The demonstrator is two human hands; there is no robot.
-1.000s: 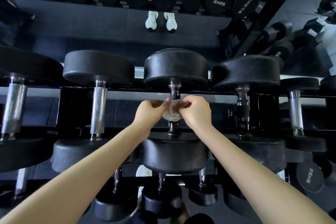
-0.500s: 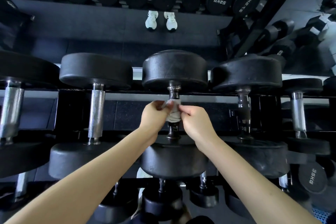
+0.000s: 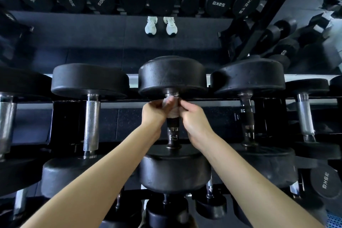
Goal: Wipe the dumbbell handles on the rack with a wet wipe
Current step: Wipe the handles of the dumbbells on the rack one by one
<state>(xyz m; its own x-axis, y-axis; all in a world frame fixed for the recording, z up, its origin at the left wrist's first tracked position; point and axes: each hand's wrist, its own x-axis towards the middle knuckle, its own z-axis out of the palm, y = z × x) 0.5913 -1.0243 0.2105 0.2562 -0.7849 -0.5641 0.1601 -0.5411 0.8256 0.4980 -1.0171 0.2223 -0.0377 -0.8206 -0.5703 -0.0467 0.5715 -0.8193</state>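
Wet wipe: white, thin and limp, wrapped round the far end of the handle, just under the far weight head. It will likely bunch or slip unless it is kept pressed flat to the metal.
Handle: a short stiff bar between two black heads, dark where it shows below the wipe, with ridged metal nearer the person. The ridges should drag on the wipe and may snag it, so a close wrap with a twist looks the sensible hold.
Dumbbell: lying in the rack, middle of the row, handle running away from the person. By its bulk it looks heavy, so best cleaned where it lies, not lifted.
Left hand: fingers curled, pinching the wipe against the handle's left side.
Right hand: fingers curled in, nipping the wipe from the right. The fingertips are blurred.
Rack: black frame that carries the row.
Left neighbour: a dumbbell with a bright ridged handle, bare.
Right neighbour: a dumbbell with a darker handle, bare.
Risk: the wipe tearing on the ridges, or fingers jammed against the far head.
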